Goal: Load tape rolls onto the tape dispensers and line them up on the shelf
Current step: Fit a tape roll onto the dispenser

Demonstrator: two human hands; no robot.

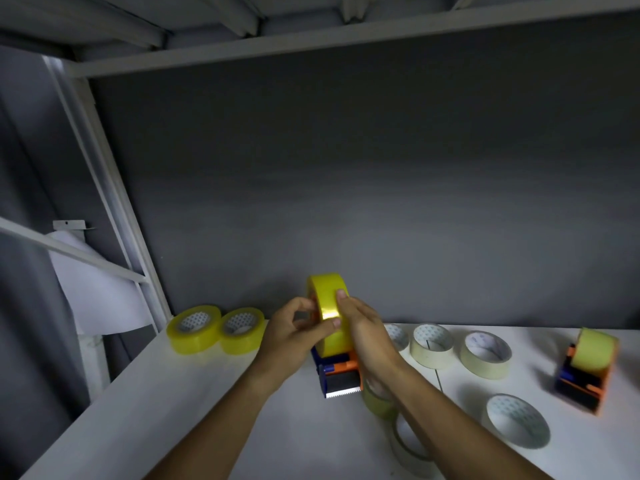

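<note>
- A white shelf point(207, 410) is sitting in front of a dark grey wall point(346, 185). Another shelf board point(346, 32) is hanging above it, and a white metal post point(104, 188) is leaning up along the left side.
- A yellow tape roll point(329, 306) is standing upright on an orange and blue tape dispenser point(337, 374) in the middle of the shelf. The dispenser's toothed blade is pointing toward the person.
- The left hand point(294, 334) is curling its fingers and thumb around the left side of this roll.
- The right hand point(363, 330) is wrapping over the right side of the roll, with its fingertips pressing on the yellow band.
- Two more yellow rolls point(194, 329) point(242, 330) are lying flat, touching each other, near the back left.
- Pale rolls point(431, 344) point(485, 353) point(517, 420) are lying flat on the right side.
- A second dispenser point(585, 375), with a yellowish roll on it, is sitting far right. It is looking blurry.
- The right arm is hiding most of two pale rolls point(377, 400) point(408, 448) close to the person, and another roll point(396, 336) is peeking out behind the right hand.
- Something white point(93, 292) is hanging behind the post on the left. It is hard to tell what it is.
</note>
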